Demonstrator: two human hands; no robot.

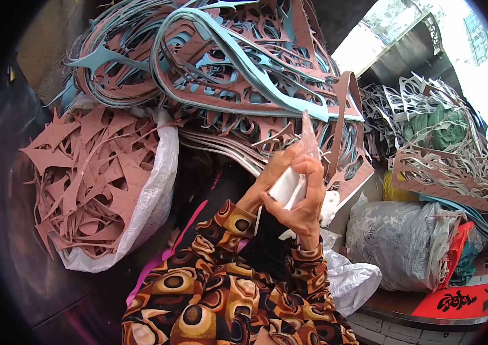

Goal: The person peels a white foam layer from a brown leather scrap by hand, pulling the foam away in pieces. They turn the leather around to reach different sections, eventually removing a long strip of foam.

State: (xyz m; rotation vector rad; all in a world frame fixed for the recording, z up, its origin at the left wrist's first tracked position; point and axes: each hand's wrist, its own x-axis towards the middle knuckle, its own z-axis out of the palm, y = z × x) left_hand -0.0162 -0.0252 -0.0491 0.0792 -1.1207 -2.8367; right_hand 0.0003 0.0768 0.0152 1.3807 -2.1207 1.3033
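My left hand (274, 167) and my right hand (298, 201) are close together in front of my chest, the right partly covering the left. My right hand is closed around a flat white piece (283, 187) with a folded-looking edge, its thumb along the lower side. A pointed, pale pinkish strip (309, 137) sticks up from between the fingers. My left hand curls behind the white piece, and what its fingertips grip is partly hidden. Just beyond lies a large heap of pink and light-blue cut-out sheet scraps (238, 63).
On the left stands a white woven sack (160, 172) full of pink scraps (94, 172). At right are a wrapped grey bundle (396, 241), more scrap sheets (451, 178) and a red sheet with black writing (457, 302). White plastic (350, 282) lies beside my right sleeve.
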